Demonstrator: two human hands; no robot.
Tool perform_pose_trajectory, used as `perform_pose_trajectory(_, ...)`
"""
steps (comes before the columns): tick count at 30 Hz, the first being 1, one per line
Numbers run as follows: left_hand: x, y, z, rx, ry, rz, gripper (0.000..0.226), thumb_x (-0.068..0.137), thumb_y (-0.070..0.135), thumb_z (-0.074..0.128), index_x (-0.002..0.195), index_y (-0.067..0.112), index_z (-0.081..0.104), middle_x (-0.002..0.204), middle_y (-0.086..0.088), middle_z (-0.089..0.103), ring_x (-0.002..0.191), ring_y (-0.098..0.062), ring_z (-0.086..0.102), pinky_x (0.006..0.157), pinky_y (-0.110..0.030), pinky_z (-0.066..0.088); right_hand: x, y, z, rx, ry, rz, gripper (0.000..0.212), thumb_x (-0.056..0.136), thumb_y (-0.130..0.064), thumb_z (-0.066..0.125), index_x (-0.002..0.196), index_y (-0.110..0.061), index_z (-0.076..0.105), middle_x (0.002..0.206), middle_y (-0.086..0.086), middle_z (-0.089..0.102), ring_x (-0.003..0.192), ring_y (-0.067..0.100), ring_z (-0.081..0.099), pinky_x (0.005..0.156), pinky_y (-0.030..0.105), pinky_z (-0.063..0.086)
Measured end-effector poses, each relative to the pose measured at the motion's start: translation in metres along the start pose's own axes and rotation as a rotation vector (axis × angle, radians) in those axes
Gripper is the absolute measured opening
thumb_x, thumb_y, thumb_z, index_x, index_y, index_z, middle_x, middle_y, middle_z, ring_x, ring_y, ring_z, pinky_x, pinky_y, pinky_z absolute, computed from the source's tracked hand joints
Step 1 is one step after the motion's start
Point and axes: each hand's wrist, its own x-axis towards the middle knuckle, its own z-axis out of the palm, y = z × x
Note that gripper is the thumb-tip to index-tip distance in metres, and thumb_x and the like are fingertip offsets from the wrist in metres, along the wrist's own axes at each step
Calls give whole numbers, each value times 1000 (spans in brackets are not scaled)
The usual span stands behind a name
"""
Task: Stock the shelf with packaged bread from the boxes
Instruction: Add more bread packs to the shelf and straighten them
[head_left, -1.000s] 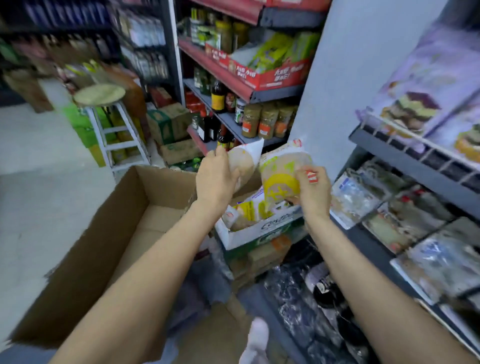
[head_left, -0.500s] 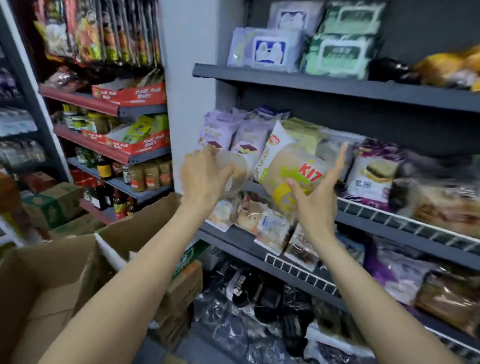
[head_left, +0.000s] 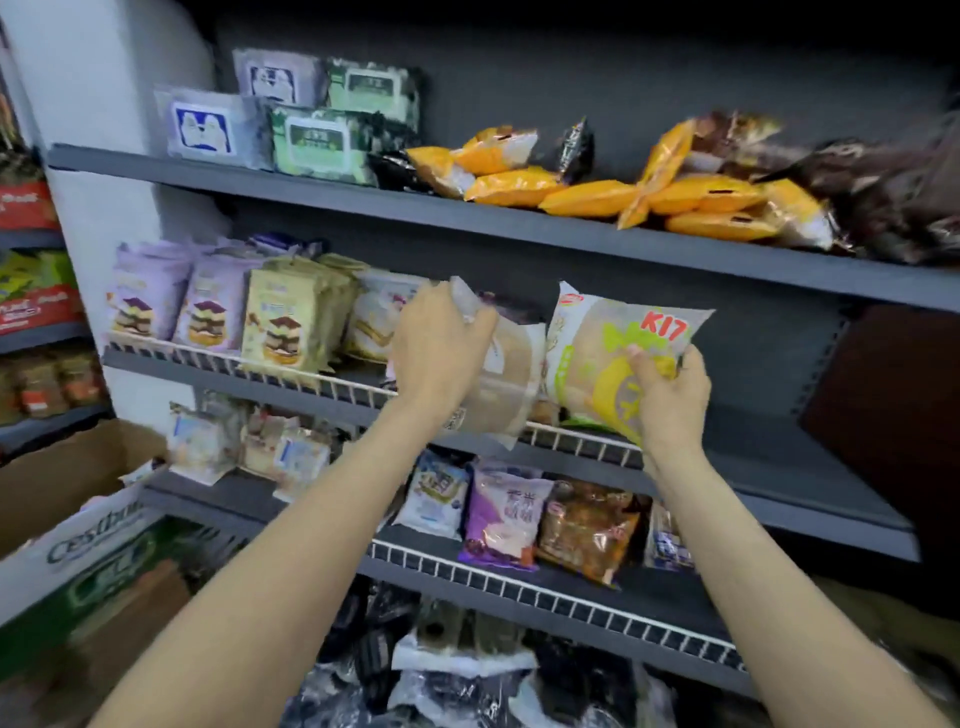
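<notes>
Now we hold two bread packets at the middle shelf — left hand curled round the brown packet, right hand pinching the yellow packet. Both stand upright just over the wire rail; the bare shelf space lies right — nearer our right hand.

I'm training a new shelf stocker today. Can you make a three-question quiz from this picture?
1. True or false: the left hand holds a clear-wrapped brown bread pack.
2. Which hand has its grip on the white-and-yellow bread pack with red lettering? A left, B right.
3. Fill in: the orange snack packets lie on the ___ dark shelf in view.

Key: 1 true; 2 B; 3 top.
</notes>
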Motion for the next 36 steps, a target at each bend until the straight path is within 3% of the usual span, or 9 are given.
perform_pose_trajectory(3, -5, 36, 36, -94, -75, -73, 25, 83, 25, 55, 67, 8, 48, 66, -13, 54, 77, -35, 58, 58, -29, 28, 29, 8, -43, -15, 102, 32, 28, 92, -15, 57, 118, -5, 53, 105, 4, 61, 79, 7, 59, 56, 9, 47)
perform_pose_trajectory(8, 3, 73, 108, -164, -180, -199, 34, 87, 31, 56, 98, 0, 61, 103, -18, 65, 99, -35, 59, 70, -32, 39, 80, 26, -84, -140, 206, 27, 34, 94, -18, 55, 125, -8, 46, 113, 4, 56, 98, 18, 56, 77, 29, 44)
perform_pose_trajectory(14, 21, 91, 175, -180, -192, -218, 30, 89, 27, 53, 100, 1, 63, 106, -17, 66, 102, -33, 60, 76, -33, 45, 145, 59, -121, -416, 269, -29, 38, 90, -8, 54, 126, -3, 42, 116, 18, 57, 112, 32, 50, 91, 39, 44)
perform_pose_trajectory(19, 35, 100, 216, -181, -169, -354, 32, 89, 26, 55, 105, -1, 61, 111, -18, 64, 101, -36, 60, 70, -29, 39, 208, 107, -136, -307, 114, 222, 36, 91, -16, 50, 127, -9, 46, 132, 18, 52, 124, 35, 48, 102, 49, 43)
perform_pose_trajectory(23, 47, 102, 245, -180, -127, -416, 39, 90, 36, 56, 103, 0, 62, 101, -17, 65, 94, -30, 65, 72, -28, 44, 241, 131, -137, -173, 26, 291, 15, 100, -23, 39, 102, -12, 49, 97, 9, 55, 94, 24, 52, 78, 34, 48)
perform_pose_trajectory(25, 50, 106, 257, -173, -107, -441, 37, 92, 35, 54, 101, 0, 64, 101, -18, 66, 95, -31, 65, 79, -32, 49, 257, 151, -137, -172, -117, 269, 11, 97, -11, 45, 107, -7, 49, 102, 15, 58, 95, 27, 56, 85, 42, 52)
perform_pose_trajectory(28, 49, 110, 271, -136, -97, -434, 35, 92, 32, 55, 104, 0, 64, 110, -21, 65, 104, -35, 60, 84, -34, 47, 287, 181, -134, -318, -232, 295, 31, 92, -4, 51, 122, 0, 48, 116, 20, 58, 106, 31, 58, 93, 45, 49)
perform_pose_trajectory(32, 46, 118, 277, -110, -96, -433, 35, 91, 31, 58, 106, 0, 63, 112, -20, 64, 106, -34, 58, 85, -31, 44, 305, 195, -132, -657, -283, 343, 46, 90, -23, 55, 131, -3, 45, 127, 18, 56, 119, 35, 53, 96, 37, 43)
perform_pose_trajectory(36, 43, 127, 279, -85, -104, -435, 26, 93, 24, 54, 102, 2, 64, 103, -19, 63, 107, -35, 59, 86, -33, 45, 309, 192, -134, -760, -240, 340, 64, 91, -21, 56, 143, -1, 23, 142, 24, 37, 128, 38, 42, 103, 39, 36)
